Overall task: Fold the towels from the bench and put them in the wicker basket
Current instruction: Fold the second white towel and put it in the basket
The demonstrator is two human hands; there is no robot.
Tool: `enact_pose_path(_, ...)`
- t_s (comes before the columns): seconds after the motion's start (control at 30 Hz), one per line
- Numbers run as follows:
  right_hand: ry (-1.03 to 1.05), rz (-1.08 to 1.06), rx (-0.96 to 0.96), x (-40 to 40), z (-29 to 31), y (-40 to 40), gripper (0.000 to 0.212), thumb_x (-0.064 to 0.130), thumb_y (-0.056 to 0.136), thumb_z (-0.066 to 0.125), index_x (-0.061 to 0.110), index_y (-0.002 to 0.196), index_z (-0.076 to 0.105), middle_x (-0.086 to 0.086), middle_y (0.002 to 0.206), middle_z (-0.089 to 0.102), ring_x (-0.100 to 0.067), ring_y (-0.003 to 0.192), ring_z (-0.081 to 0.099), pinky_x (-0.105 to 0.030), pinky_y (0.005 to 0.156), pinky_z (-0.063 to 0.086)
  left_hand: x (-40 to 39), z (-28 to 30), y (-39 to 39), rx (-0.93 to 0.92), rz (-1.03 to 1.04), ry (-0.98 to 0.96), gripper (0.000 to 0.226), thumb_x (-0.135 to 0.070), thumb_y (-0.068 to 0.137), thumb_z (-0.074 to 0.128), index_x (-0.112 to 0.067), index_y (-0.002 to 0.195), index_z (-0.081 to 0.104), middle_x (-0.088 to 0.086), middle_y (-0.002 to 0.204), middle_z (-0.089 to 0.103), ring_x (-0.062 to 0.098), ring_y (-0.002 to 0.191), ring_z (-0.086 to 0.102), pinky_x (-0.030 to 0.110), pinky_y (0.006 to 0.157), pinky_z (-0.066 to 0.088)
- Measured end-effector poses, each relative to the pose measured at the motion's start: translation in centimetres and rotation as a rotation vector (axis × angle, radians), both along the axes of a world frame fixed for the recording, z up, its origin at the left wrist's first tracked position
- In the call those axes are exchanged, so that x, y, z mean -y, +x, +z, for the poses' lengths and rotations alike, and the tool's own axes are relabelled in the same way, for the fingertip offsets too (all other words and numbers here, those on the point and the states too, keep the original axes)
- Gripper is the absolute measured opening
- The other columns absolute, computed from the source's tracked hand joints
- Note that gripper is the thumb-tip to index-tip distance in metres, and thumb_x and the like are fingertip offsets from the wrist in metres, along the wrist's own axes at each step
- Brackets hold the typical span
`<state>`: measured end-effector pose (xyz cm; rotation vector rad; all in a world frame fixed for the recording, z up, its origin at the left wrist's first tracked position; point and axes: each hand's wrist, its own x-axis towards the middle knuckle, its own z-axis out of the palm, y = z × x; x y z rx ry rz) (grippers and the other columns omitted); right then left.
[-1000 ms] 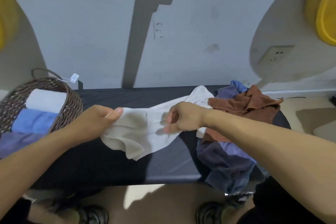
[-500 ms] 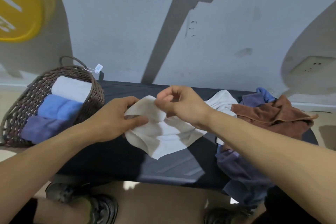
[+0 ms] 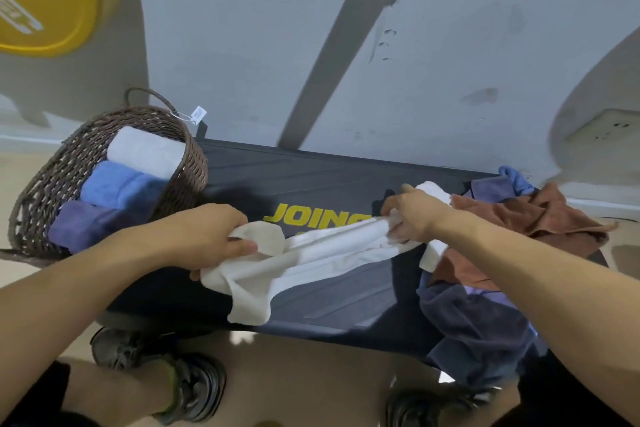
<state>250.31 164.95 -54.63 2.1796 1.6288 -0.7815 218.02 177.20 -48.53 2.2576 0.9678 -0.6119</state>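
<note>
Both hands (image 3: 214, 236) grip one white towel (image 3: 311, 253); basket (image 3: 52, 184) holds three.

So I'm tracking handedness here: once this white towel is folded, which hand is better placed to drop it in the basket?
Probably the left hand: it grips the towel at the end nearer the basket, which stands at the bench's left end. The right hand holds the far end, by the unfolded pile.

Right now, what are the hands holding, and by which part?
The white towel: left hand grips its left end, right hand its bunched right end.
</note>
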Motion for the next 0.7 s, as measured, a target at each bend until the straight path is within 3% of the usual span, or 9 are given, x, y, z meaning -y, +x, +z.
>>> enact_pose_path(0.1, 0.146, 0.015, -0.015, 0.2, -0.4, -1.4, 0.024, 0.025, 0.084, 0.063, 0.017, 0.106, 0.066, -0.004, 0.102, 0.058, -0.026, 0.095, 0.060, -0.029, 0.072, 0.040, 0.1, -0.5, 0.3, -0.073, -0.063, 0.140, 0.032, -0.052, 0.091, 0.056, -0.021, 0.081, 0.054, -0.001, 0.073, 0.066, 0.010, 0.048, 0.061, 0.019, 0.045, 0.038)
enact_pose_path(0.17, 0.282, -0.073, -0.101, 0.2, 0.4, -3.0, 0.017, 0.019, 0.083, 0.062, 0.016, 0.099, 0.067, -0.002, 0.093, 0.058, -0.027, 0.093, 0.061, -0.029, 0.068, 0.037, 0.2, -1.0, 0.3, -0.056, -0.059, 0.234, 0.034, -0.055, 0.089, 0.057, -0.024, 0.101, 0.056, -0.006, 0.093, 0.065, 0.009, 0.075, 0.061, 0.024, 0.066, 0.045)
enact_pose_path(0.27, 0.510, -0.184, -0.322, 0.7, 2.0, -6.8, 0.012, 0.016, 0.082, 0.064, 0.016, 0.094, 0.066, -0.002, 0.092, 0.064, -0.022, 0.085, 0.061, -0.029, 0.067, 0.042, 0.7, -2.0, 0.6, 0.067, -0.066, 0.315, 0.068, -0.056, 0.084, 0.064, -0.022, 0.137, 0.038, 0.000, 0.126, 0.049, 0.020, 0.118, 0.050, 0.039, 0.099, 0.043)
enact_pose_path(0.33, 0.462, -0.221, -0.582, 1.3, 2.7, -9.2, 0.013, 0.007, 0.085, 0.062, 0.014, 0.096, 0.065, 0.000, 0.093, 0.062, -0.019, 0.080, 0.059, -0.027, 0.067, 0.048, 1.8, -2.8, 1.3, 0.300, -0.041, 0.225, 0.071, -0.051, 0.080, 0.072, -0.023, 0.136, 0.041, -0.003, 0.129, 0.047, 0.016, 0.121, 0.048, 0.034, 0.103, 0.039)
enact_pose_path(0.4, 0.291, -0.261, -0.893, 2.0, 3.4, -10.6, 0.024, -0.006, 0.088, 0.055, 0.015, 0.097, 0.064, -0.005, 0.094, 0.054, -0.025, 0.071, 0.050, -0.026, 0.059, 0.047, 3.2, -3.8, 2.1, 0.444, 0.026, 0.114, 0.067, -0.049, 0.078, 0.075, -0.023, 0.132, 0.044, -0.009, 0.126, 0.049, 0.007, 0.116, 0.048, 0.022, 0.096, 0.034)
enact_pose_path(0.43, 0.267, -0.225, -0.918, 2.0, 3.7, -10.7, 0.031, -0.009, 0.088, 0.054, 0.019, 0.097, 0.065, -0.008, 0.098, 0.055, -0.030, 0.072, 0.051, -0.028, 0.060, 0.050, 3.8, -4.3, 2.4, 0.468, 0.042, 0.093, 0.066, -0.049, 0.079, 0.074, -0.024, 0.132, 0.044, -0.011, 0.126, 0.049, 0.005, 0.115, 0.048, 0.019, 0.092, 0.032)
enact_pose_path(0.5, 0.359, -0.180, -0.713, 1.4, 3.6, -9.4, 0.033, -0.006, 0.083, 0.059, 0.022, 0.098, 0.067, -0.006, 0.107, 0.062, -0.028, 0.089, 0.063, -0.034, 0.078, 0.056, 4.4, -5.4, 2.8, 0.474, 0.058, 0.045, 0.064, -0.046, 0.081, 0.073, -0.024, 0.134, 0.044, -0.010, 0.127, 0.052, 0.009, 0.115, 0.050, 0.022, 0.094, 0.035)
enact_pose_path(0.57, 0.445, -0.209, -0.434, 0.8, 3.5, -6.6, 0.031, 0.002, 0.081, 0.060, 0.019, 0.106, 0.069, 0.000, 0.109, 0.066, -0.022, 0.104, 0.063, -0.031, 0.085, 0.051, 4.6, -6.0, 3.2, 0.433, 0.041, -0.056, 0.057, -0.044, 0.081, 0.069, -0.030, 0.131, 0.047, -0.013, 0.125, 0.057, 0.010, 0.111, 0.055, 0.029, 0.095, 0.043)
enact_pose_path(0.7, 0.092, -0.440, -0.116, 0.9, 2.2, -0.7, 0.057, 0.028, 0.086, 0.069, 0.009, 0.135, 0.047, -0.011, 0.129, 0.058, -0.027, 0.116, 0.056, -0.030, 0.087, 0.044, 4.6, -6.8, 3.5, 0.251, -0.061, -0.108, 0.049, -0.043, 0.089, 0.063, -0.030, 0.133, 0.047, -0.011, 0.119, 0.062, 0.011, 0.106, 0.059, 0.033, 0.093, 0.046)
